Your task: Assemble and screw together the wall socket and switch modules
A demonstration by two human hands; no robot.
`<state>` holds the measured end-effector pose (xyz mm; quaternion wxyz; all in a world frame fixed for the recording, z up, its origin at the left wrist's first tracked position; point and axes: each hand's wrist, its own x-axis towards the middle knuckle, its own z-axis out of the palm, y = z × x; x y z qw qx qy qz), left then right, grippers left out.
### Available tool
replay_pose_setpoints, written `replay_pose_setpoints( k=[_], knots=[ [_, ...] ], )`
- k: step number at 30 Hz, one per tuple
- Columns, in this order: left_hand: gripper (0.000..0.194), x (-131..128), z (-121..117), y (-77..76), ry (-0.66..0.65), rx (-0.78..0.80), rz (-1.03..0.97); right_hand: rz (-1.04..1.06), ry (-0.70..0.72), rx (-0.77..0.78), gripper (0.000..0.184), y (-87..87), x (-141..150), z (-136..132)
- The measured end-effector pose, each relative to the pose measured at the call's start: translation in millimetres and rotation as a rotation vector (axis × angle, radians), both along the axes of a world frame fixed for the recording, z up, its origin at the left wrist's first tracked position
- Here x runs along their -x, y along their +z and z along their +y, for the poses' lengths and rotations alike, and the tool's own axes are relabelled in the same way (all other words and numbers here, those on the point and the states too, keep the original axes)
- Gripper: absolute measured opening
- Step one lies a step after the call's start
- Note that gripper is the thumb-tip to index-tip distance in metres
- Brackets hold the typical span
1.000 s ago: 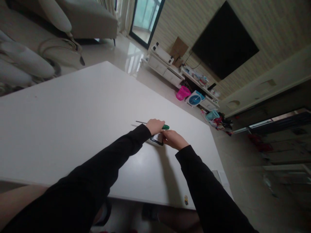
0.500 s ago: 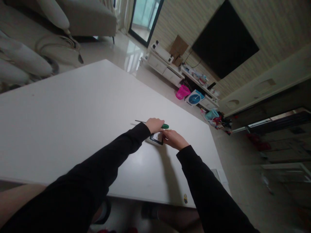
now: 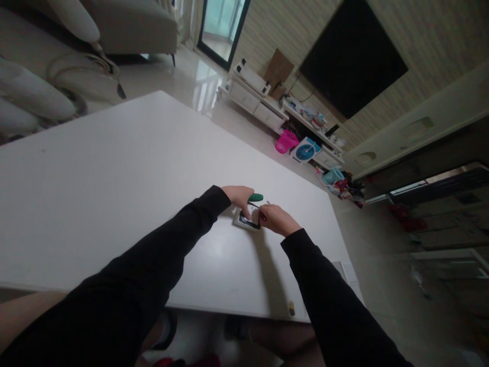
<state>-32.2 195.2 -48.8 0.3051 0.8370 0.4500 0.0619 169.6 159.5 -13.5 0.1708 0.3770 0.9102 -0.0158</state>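
A small white box-like thing with a dark band along its near side is seen resting on the white table, between the two hands, towards the table's far edge. Its fine detail is too blurred to be read. It is judged to be light and stiff, probably of hard plastic, smooth enough to be slid if pushed from one side; its thin rim might be chipped or bent if pried, so it is best gripped by two opposite side walls, low down. On it the thumb of the left hand is pressed, set apart from the fingers, beside which a green handle is shown; whether that handle is held or only covered cannot be told. The fingertips of the right hand are bunched at the box's right side, but what is pinched, if anything, is hidden. Just beyond its knuckles a thin rod tip is shown. More room for moving is offered to the left, where a broad stretch of tabletop is left open; to the right the slanting edge is reached sooner, and there some flat pale sheets are partly hidden by the right sleeve. By the near edge a small yellow object is best kept out of the sleeve's sweep.
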Motion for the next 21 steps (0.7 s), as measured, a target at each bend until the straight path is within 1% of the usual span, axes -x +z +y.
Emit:
replay_pose_setpoints(
  k=[5, 8, 13, 17, 19, 21],
  knots=[
    [0.069, -0.9, 1.8, -3.5, -0.020, -0.002, -0.017, -0.001, 0.062, 0.022, 0.010, 5.7, 1.1, -3.9],
    [0.067, -1.2, 1.5, -2.4, -0.021, 0.002, -0.012, 0.007, 0.128, 0.043, 0.012, 8.3, -1.4, -5.2],
    [0.070, -3.4, -1.3, 1.7, -0.002, 0.011, 0.003, 0.008, 0.233, 0.048, 0.011, 6.6, -8.8, -3.6],
    [0.070, -4.1, -1.4, 0.7, 0.003, 0.016, 0.006, 0.001, 0.343, 0.064, 0.013, 7.5, -15.4, 1.7],
    [0.068, -4.3, -0.5, -0.9, -0.001, 0.017, 0.003, 0.065, 0.333, 0.078, 0.014, 8.9, -19.4, 3.3],
    [0.067, -4.6, 0.5, -2.3, -0.005, 0.016, 0.000, 0.165, 0.236, 0.084, 0.012, 9.7, -23.1, 3.1]
  ],
)
